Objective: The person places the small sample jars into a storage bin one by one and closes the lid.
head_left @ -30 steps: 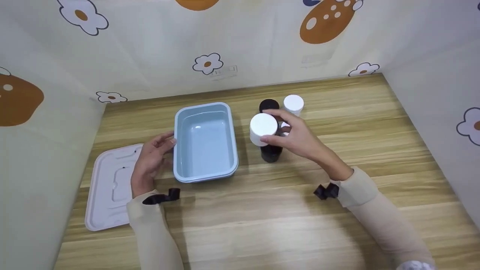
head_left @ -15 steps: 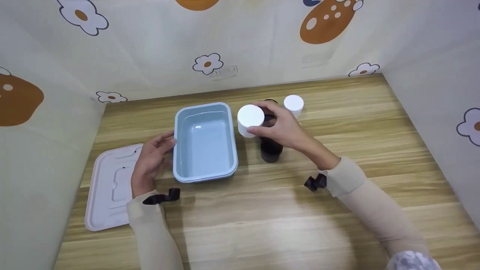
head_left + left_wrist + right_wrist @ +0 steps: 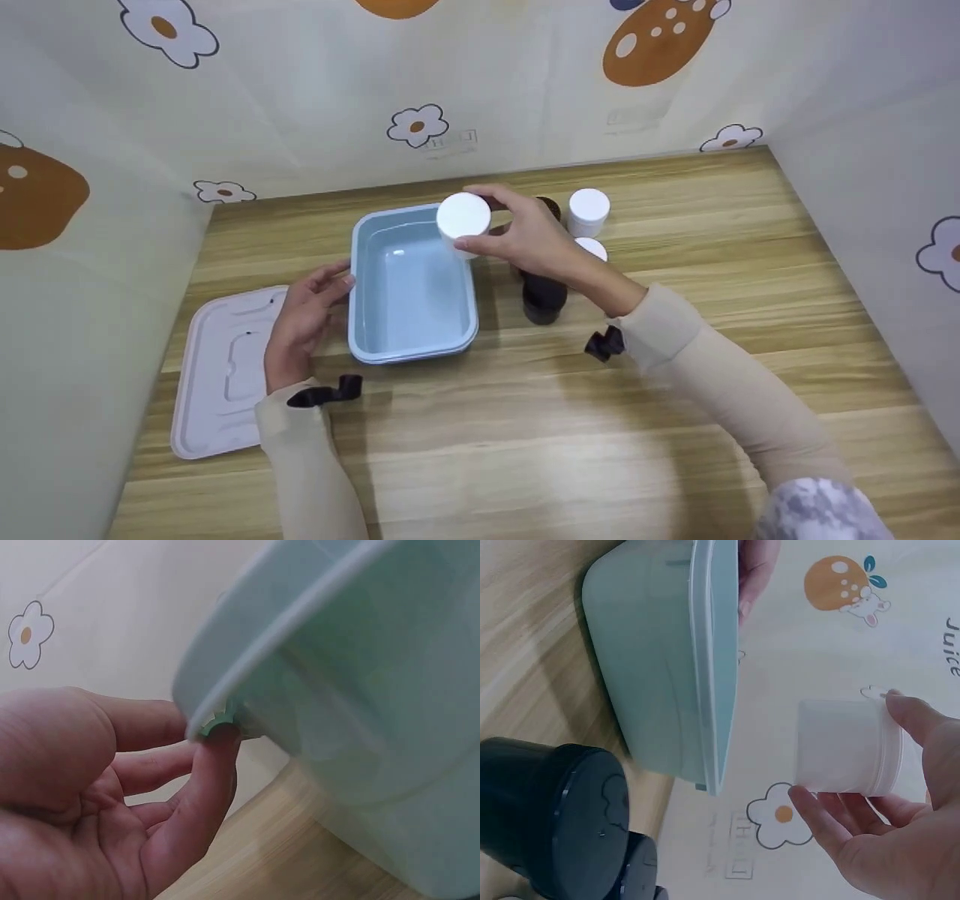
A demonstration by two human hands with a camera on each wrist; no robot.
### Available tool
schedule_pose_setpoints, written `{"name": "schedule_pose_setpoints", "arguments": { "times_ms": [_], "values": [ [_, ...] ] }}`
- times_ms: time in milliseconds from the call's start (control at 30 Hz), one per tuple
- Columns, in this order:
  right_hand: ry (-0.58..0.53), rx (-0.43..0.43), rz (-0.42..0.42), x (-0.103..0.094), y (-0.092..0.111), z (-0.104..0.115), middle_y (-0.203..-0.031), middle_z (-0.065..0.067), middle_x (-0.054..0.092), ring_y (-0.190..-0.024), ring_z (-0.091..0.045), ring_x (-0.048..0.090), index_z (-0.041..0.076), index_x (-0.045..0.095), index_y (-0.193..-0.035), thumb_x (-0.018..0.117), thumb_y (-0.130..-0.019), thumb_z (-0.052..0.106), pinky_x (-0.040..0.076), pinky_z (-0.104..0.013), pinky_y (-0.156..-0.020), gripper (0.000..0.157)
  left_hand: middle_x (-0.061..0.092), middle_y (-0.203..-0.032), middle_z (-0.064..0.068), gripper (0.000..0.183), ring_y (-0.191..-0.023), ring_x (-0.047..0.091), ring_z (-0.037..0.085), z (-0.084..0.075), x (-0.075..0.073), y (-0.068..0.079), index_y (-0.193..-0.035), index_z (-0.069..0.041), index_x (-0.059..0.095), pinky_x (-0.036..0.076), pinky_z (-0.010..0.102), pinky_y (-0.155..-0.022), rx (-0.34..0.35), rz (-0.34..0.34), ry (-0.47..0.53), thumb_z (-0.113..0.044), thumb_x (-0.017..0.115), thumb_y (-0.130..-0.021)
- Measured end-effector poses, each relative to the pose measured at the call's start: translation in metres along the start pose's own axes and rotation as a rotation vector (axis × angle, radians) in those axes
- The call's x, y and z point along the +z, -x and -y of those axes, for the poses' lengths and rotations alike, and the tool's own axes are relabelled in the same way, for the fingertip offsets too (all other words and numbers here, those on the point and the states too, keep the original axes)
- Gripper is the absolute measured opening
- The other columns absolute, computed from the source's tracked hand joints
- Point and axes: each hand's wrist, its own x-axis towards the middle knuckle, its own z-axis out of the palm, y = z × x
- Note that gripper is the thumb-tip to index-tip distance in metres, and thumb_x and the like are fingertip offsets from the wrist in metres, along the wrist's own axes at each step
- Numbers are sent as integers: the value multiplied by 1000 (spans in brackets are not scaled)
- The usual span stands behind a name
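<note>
My right hand [image 3: 525, 231] holds a white screw-lid jar [image 3: 463, 217] between thumb and fingers, above the far right corner of a light blue plastic box [image 3: 416, 300]. In the right wrist view the jar [image 3: 844, 746] shows a frosted body and a ribbed lid, well apart from the box wall [image 3: 649, 660]. My left hand [image 3: 304, 319] pinches the box's left rim; in the left wrist view its fingertip [image 3: 217, 746] is hooked under the rim [image 3: 255, 660]. The inside of the box shows only its bare floor.
Right of the box stand black jars [image 3: 544, 300], partly hidden by my right hand, and two more white jars, one at the back [image 3: 589, 210], one nearer [image 3: 592, 247]. A pale lid [image 3: 225, 375] lies on the wooden table at left. Flower-patterned sheets [image 3: 300, 90] wall the table.
My right hand has carried the white jar leftward and back, from over the black jars to over the box's far right corner. My left hand has stayed at the rim.
</note>
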Motion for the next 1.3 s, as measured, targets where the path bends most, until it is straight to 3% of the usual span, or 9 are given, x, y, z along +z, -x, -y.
{"name": "schedule_pose_setpoints", "arguments": {
  "times_ms": [433,767,1000,1300],
  "values": [
    [129,33,63,17,-24,19,-144,-3,54,-129,-18,55,15,50,-145,83,-82,36,55,-28,-96,75,68,-117,-5,55,-102,64,8,-1,0,0,-150,-12,45,58,28,-81,7,-6,-13,-32,60,-101],
    [144,-28,69,37,-43,28,-141,-6,58,-126,-19,57,10,54,-141,84,-83,31,49,-31,-106,69,66,-120,-1,54,-105,63,10,2,2,-1,-150,-13,46,59,32,-84,-9,-21,-7,-31,60,-101],
    [192,33,94,54,-55,28,-143,-4,56,-128,-16,54,12,50,-145,81,-84,37,46,-27,-108,73,63,-134,9,54,-109,62,12,3,3,-3,-150,-15,47,59,32,-85,-26,-18,-5,-33,61,-101],
    [117,124,52,75,-69,17,-140,-4,58,-126,-18,55,12,51,-143,80,-85,39,47,-32,-108,70,55,-145,16,56,-119,59,19,1,2,-3,-152,-15,44,59,35,-89,-26,-2,-16,-34,59,-102]
  ]
}}
